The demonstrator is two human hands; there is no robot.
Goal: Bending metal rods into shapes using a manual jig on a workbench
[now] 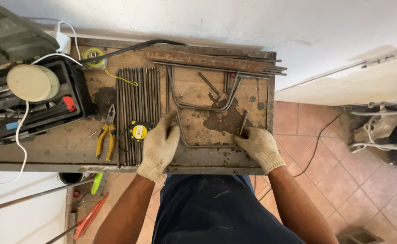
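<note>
Two gloved hands rest on the bench. Your left hand lies at centre frame, its fingers extended and loosely together, pressing the left leg of a bent steel rod. Your right hand, right of centre, has its fingers curled shut around the rod's right upright end. The rod forms a U shape lying flat on the wood between both hands.

Just left of your left hand sit a yellow tape measure, a bundle of straight rods and yellow-handled pliers. More bent rods lie above centre.

An open black toolbox at upper left holds a round cream lid and assorted tools.

The bench is stained wood with a metal frame; terracotta floor tiles fill the lower right, and a white wall runs along the top.
</note>
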